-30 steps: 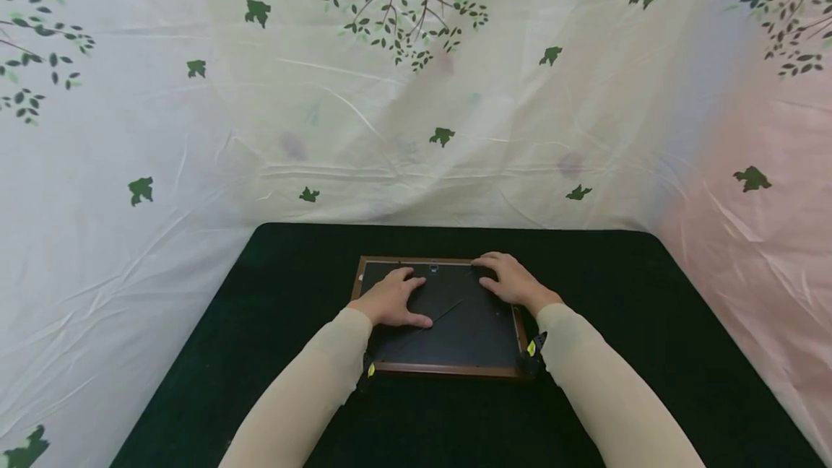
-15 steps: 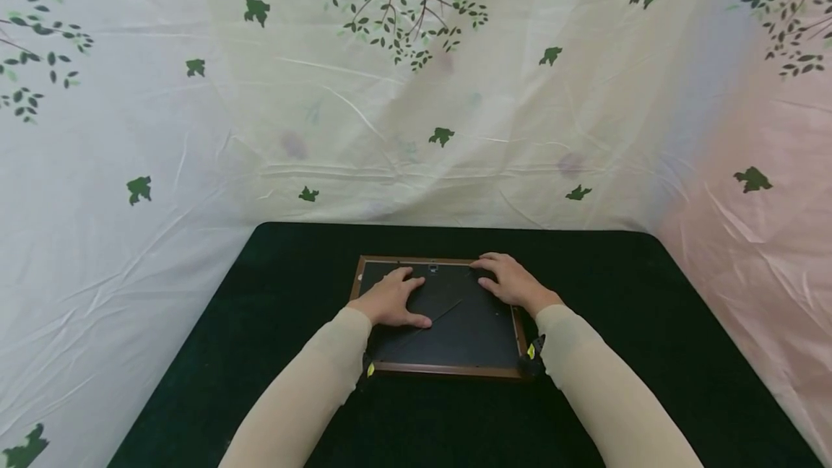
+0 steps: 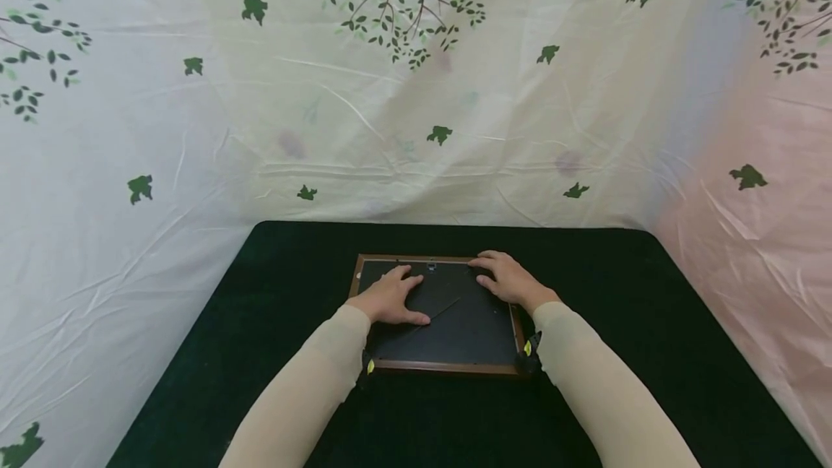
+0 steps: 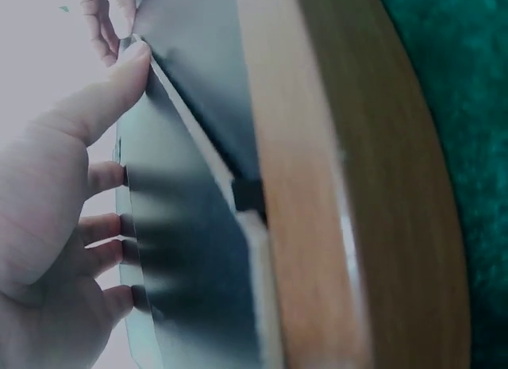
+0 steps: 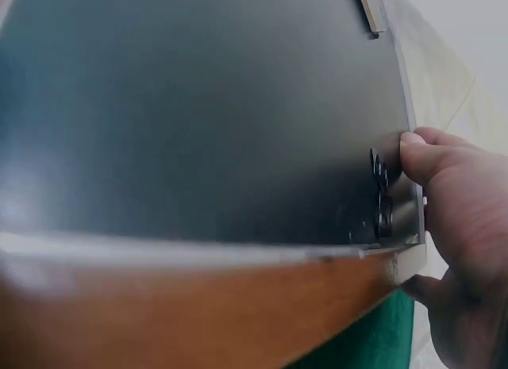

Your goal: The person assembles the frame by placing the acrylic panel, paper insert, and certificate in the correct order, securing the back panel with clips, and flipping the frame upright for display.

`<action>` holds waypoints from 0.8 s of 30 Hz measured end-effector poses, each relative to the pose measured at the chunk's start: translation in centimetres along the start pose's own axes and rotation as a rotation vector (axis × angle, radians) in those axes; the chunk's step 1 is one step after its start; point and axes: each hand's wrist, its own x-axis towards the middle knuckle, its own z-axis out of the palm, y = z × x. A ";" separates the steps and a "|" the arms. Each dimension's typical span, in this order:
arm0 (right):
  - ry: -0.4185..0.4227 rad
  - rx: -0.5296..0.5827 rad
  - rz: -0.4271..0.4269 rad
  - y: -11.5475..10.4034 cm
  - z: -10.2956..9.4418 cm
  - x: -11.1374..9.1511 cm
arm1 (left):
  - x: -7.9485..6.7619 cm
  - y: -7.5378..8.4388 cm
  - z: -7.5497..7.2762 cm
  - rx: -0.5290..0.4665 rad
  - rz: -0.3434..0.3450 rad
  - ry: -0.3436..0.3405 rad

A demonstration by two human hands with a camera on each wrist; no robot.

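Note:
A picture frame [image 3: 448, 366] with a brown wooden border lies back side up, its black backing board [image 3: 468, 341] showing. A thin diagonal line crosses the board beside the left thumb. My left hand [image 3: 388, 298] is spread over the board's left half, thumb apart. In the left wrist view its fingers [image 4: 107, 238] touch the board. My right hand [image 3: 513, 282] rests at the far right corner, fingertips at the far edge. In the right wrist view this hand [image 5: 464, 202] touches the edge near a small black fitting [image 5: 382, 194].
A dark green cloth covers the table [image 3: 299, 258]. Pale curtains [image 3: 364, 150] with printed leaves and birds hang behind and at both sides. A metal hanger [image 3: 432, 266] sits at the frame's far edge.
Both hands keep nearly the same place on the picture frame. The head view has shifted very slightly.

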 end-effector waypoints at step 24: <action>0.012 0.030 -0.131 -4.7 2.7 -11.3 | -9.1 -1.6 0.6 -0.011 0.155 -0.040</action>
